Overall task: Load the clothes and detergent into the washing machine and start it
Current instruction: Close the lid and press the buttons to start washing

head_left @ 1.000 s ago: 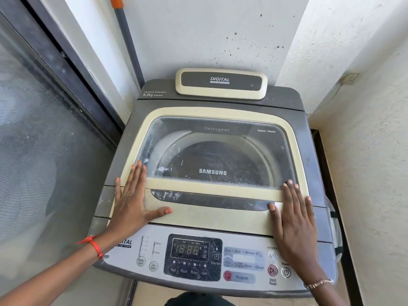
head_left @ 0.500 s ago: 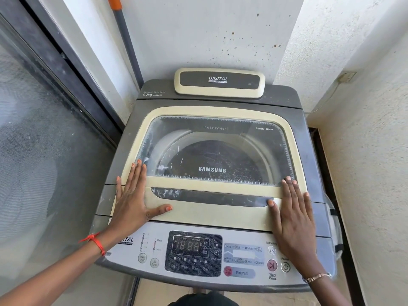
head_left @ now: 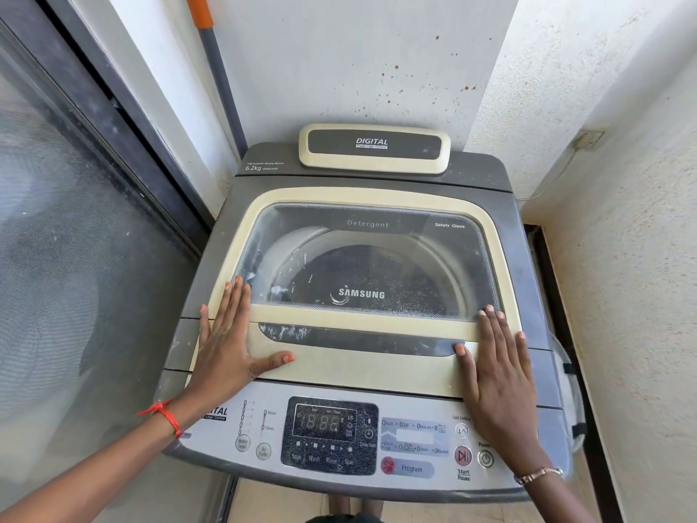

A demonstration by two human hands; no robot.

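A grey top-loading washing machine (head_left: 528,258) fills the middle of the head view. Its cream-framed glass lid (head_left: 362,368) lies closed, and through the glass I see a dark drum. My left hand (head_left: 226,345) rests flat on the lid's front left corner, fingers spread, holding nothing. On the front right corner my right hand (head_left: 498,371) lies flat too, thumb at the end of the lid's handle recess. The control panel (head_left: 332,434) with its display, Program, Start/Pause and power buttons runs along the near edge. No clothes or detergent are in sight.
A dusty glass sliding door (head_left: 75,277) stands close on the left. An orange-and-grey pole (head_left: 218,77) leans in the back corner. Rough white walls (head_left: 622,277) close in behind and on the right, with a narrow dark gap beside the machine.
Both hands stay flat on the lid in the same places. Only the camera has shifted slightly.
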